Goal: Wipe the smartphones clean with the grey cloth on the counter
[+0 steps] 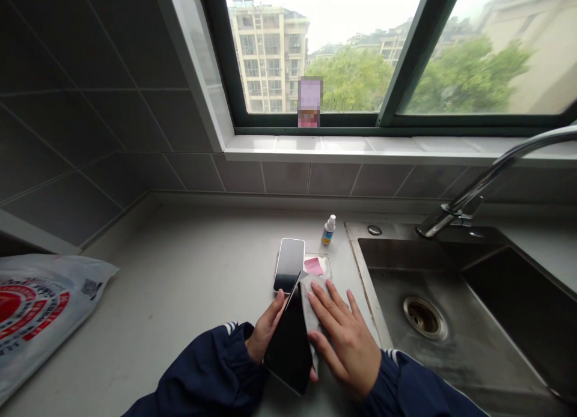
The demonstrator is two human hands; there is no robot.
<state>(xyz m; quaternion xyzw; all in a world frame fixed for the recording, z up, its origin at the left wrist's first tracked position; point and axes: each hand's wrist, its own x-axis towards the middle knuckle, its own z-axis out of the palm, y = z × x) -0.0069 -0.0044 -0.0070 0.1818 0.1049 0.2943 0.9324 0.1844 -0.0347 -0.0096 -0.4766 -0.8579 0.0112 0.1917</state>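
My left hand (265, 330) grips a tablet (291, 339) by its left side, the dark screen tilted toward me. Against its right-hand face lies a thin white wipe (313, 321), under the outstretched fingers of my right hand (340, 330). More fingertips show at the tablet's lower right edge. Just beyond my hands, a white-edged phone (290, 264) rests face up, partly on a clear flat case or tray (326, 259). A pink square of paper or cloth (314, 266) lies on that clear piece. Behind it stands a small white-capped bottle (329, 230) with a blue and yellow label.
A steel sink (487, 321) with a tall curved faucet (478, 191) is set into the counter (202, 255) at the right. On the far left lies a white plastic bag (49, 312) with red print. Grey tiles and a window ledge (342, 145) border the back.
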